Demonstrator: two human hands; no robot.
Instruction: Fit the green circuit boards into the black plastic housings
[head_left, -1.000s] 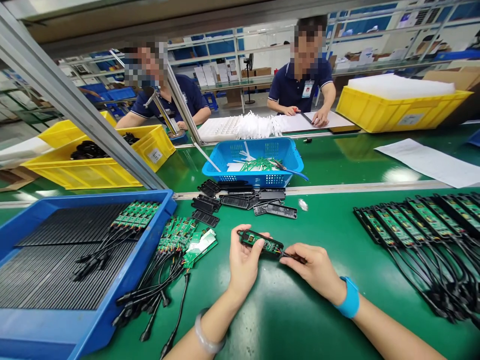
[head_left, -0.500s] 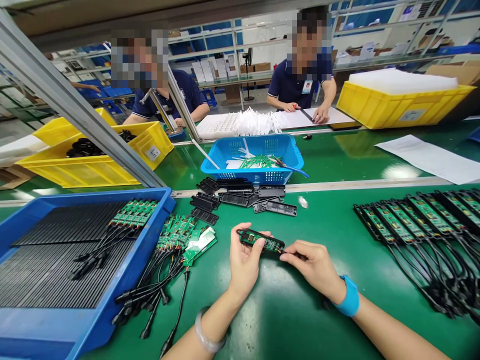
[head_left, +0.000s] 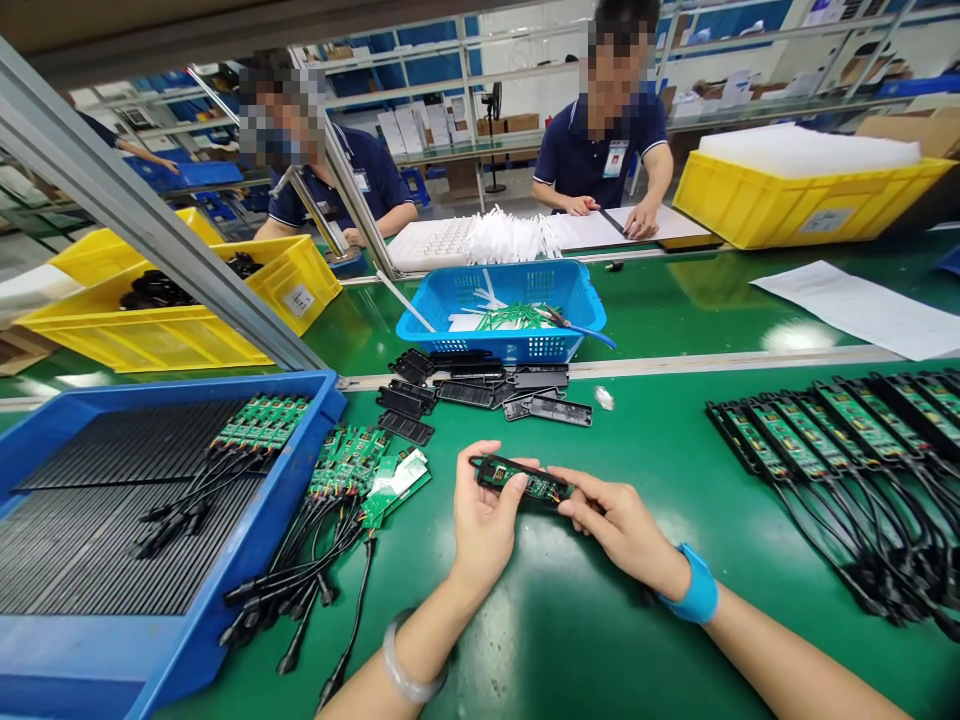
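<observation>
A narrow black plastic case with a green circuit board (head_left: 534,484) in it is held above the green table. My left hand (head_left: 484,515) is wrapped round its left part, the thumb lying across the board. At the right end, by the small coloured wires, my right hand (head_left: 611,515) grips the case between thumb and index finger. Its other fingers are partly hidden, and so is the cable from the board. Beyond my hands lie several loose black case halves (head_left: 465,392). Left of them is a pile of circuit boards with black cables (head_left: 349,465).
A blue tray (head_left: 225,640) with boards stands at left. Filled cases (head_left: 802,430) with cables line the right. A blue basket (head_left: 420,335) holds green and white strips. Two people sit opposite, near yellow bins (head_left: 810,215). A slanted metal post (head_left: 165,210) crosses the left side.
My right index finger has moved up onto the case's upper edge; before, the right fingers pinched lower at its cable end. My left hand keeps its hold. The view has shifted slightly.
</observation>
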